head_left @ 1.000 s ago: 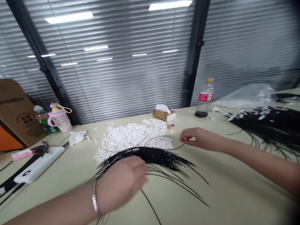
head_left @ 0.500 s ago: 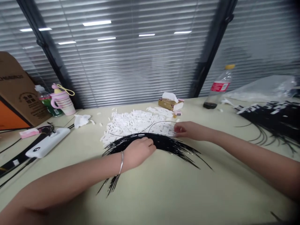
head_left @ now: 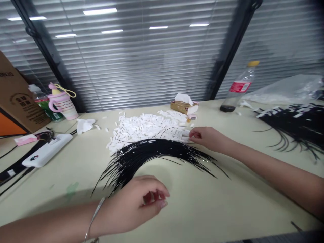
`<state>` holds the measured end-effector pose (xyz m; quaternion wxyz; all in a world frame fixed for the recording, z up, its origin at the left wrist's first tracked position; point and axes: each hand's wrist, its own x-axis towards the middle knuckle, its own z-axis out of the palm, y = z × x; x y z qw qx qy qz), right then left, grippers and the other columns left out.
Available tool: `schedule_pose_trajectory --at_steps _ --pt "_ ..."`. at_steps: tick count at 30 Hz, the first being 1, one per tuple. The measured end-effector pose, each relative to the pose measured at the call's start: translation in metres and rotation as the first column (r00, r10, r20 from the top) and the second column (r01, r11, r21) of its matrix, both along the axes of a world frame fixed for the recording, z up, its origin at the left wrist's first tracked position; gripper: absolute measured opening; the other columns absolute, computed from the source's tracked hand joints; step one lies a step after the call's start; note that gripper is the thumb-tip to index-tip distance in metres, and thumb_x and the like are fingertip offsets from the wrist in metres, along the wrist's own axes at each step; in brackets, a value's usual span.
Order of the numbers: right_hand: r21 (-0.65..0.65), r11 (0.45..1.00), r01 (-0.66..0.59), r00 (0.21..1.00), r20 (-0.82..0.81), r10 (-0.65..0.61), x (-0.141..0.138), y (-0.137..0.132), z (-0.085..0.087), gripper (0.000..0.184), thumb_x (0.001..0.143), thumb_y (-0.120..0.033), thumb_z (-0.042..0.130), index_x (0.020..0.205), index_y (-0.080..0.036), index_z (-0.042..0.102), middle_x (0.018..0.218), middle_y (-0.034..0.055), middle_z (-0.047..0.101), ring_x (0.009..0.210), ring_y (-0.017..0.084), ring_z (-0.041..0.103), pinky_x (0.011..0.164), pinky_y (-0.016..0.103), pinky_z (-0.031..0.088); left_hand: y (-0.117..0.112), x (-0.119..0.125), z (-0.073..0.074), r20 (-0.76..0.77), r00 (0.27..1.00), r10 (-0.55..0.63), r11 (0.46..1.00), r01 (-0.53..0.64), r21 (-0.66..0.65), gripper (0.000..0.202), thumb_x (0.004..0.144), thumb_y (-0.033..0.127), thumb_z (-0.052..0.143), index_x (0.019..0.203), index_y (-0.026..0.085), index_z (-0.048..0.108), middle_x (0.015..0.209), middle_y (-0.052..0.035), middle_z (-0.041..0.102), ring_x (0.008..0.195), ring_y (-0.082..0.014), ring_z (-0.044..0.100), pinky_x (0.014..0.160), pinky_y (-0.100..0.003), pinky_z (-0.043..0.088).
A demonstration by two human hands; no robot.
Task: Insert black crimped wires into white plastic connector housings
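Observation:
A curved bundle of thin black strands [head_left: 157,153] lies on the pale table [head_left: 227,202]. Behind it sits a pile of small white pieces [head_left: 141,128]. My left hand [head_left: 136,206], with a bracelet on the wrist, hovers just in front of the bundle's near end, its fingers curled in with the tips together; what they hold, if anything, is too small to see. My right hand [head_left: 207,138] rests at the right edge of the white pile, fingertips pinched on a small white piece.
A nearly empty drink bottle [head_left: 238,87], a tissue box [head_left: 184,106] and a plastic bag [head_left: 286,89] stand at the back. More black strands [head_left: 296,125] lie at right. At left are a pink cup [head_left: 63,103], a cardboard box [head_left: 15,98], a crumpled tissue [head_left: 84,125] and a white power strip [head_left: 47,153].
My left hand has pulled back from the top of the bundle towards me and curled. My right hand has stayed at the white pile's edge. The camera tilted slightly.

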<state>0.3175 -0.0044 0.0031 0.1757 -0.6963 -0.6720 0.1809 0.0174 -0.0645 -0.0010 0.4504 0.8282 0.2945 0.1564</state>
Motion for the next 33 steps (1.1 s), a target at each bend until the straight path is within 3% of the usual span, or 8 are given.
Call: schedule_pose_trajectory --at_steps 7,12,16,21,23,28,31,33 --pt "-0.123 0.957 -0.263 0.860 -0.480 0.174 -0.072 -0.048 0.007 0.033 0.079 -0.053 0.046 0.080 -0.020 0.052 0.065 -0.0025 0.050 0.055 0.009 0.043 0.049 0.022 0.035 0.023 0.028 -0.005 0.408 0.876 0.257 0.903 -0.067 -0.425 0.027 0.075 0.014 0.063 0.100 0.018 0.052 0.083 0.0020 0.053 0.063 -0.0076 0.056 0.058 -0.021 0.049" --pt "0.162 0.968 -0.193 0.868 -0.432 0.246 -0.091 -0.061 -0.006 0.014 0.079 -0.033 0.051 0.075 -0.020 0.052 0.064 -0.0022 0.047 0.058 0.010 0.043 0.051 0.023 0.035 0.027 0.033 -0.013 0.448 0.824 0.346 0.819 -0.032 -0.573 0.024 0.073 0.010 0.068 0.089 0.018 0.052 0.078 0.0027 0.062 0.062 -0.0069 0.060 0.063 -0.020 0.051" --pt "0.139 0.944 -0.300 0.837 -0.436 0.330 -0.088 -0.065 -0.013 0.012 0.082 -0.029 0.050 0.075 -0.019 0.053 0.066 -0.0021 0.048 0.060 0.010 0.043 0.053 0.023 0.033 0.029 0.031 -0.019 0.477 0.836 0.272 0.877 -0.011 -0.481 0.021 0.075 0.006 0.064 0.092 0.017 0.058 0.081 0.0014 0.064 0.068 -0.0065 0.060 0.067 -0.018 0.051" --pt "-0.112 0.853 -0.510 0.498 -0.847 0.187 -0.086 -0.064 -0.013 0.022 0.082 -0.038 0.053 0.081 -0.017 0.053 0.067 -0.0040 0.045 0.057 0.007 0.037 0.050 0.020 0.030 0.028 0.027 -0.013 0.419 0.893 0.164 0.970 -0.068 -0.235 0.013 0.076 0.007 0.064 0.085 0.015 0.064 0.081 -0.0011 0.059 0.071 -0.0086 0.058 0.065 -0.019 0.050" --pt "-0.110 0.818 -0.564 0.457 -0.867 0.198 -0.087 -0.063 -0.013 0.020 0.080 -0.036 0.056 0.080 -0.016 0.054 0.067 -0.0044 0.045 0.059 0.007 0.039 0.054 0.020 0.031 0.027 0.026 -0.011 0.414 0.901 0.133 0.983 -0.066 -0.173 0.012 0.073 0.007 0.066 0.081 0.015 0.063 0.081 -0.0013 0.056 0.073 -0.0093 0.058 0.066 -0.019 0.050" --pt "-0.126 0.830 -0.543 0.655 -0.682 0.325 -0.073 -0.059 0.007 0.025 0.083 -0.040 0.048 0.073 -0.017 0.054 0.064 -0.0022 0.052 0.059 0.009 0.045 0.055 0.024 0.035 0.024 0.022 -0.011 0.399 0.909 0.119 0.993 -0.101 -0.067 0.020 0.074 0.006 0.063 0.069 0.017 0.047 0.085 -0.0017 0.053 0.077 -0.0102 0.057 0.067 -0.021 0.050" --pt "-0.036 0.948 -0.315 0.915 -0.275 0.294 -0.037 -0.049 0.028 0.027 0.080 -0.045 0.049 0.074 -0.021 0.058 0.065 -0.0009 0.057 0.057 0.011 0.048 0.052 0.025 0.034 0.022 0.019 -0.013 0.344 0.929 0.134 0.991 -0.119 -0.064 0.025 0.076 0.005 0.059 0.063 0.018 0.041 0.078 -0.0003 0.055 0.070 -0.0085 0.056 0.059 -0.018 0.048" --pt "-0.008 0.989 -0.147 0.987 0.056 0.148 -0.007 -0.041 0.037 0.025 0.077 -0.046 0.053 0.073 -0.022 0.061 0.066 0.0000 0.060 0.057 0.012 0.049 0.053 0.027 0.034 0.021 0.019 -0.015 0.280 0.945 0.170 0.977 -0.125 -0.170 0.021 0.077 0.009 0.060 0.067 0.018 0.044 0.074 0.0008 0.057 0.063 -0.0079 0.055 0.052 -0.017 0.047"
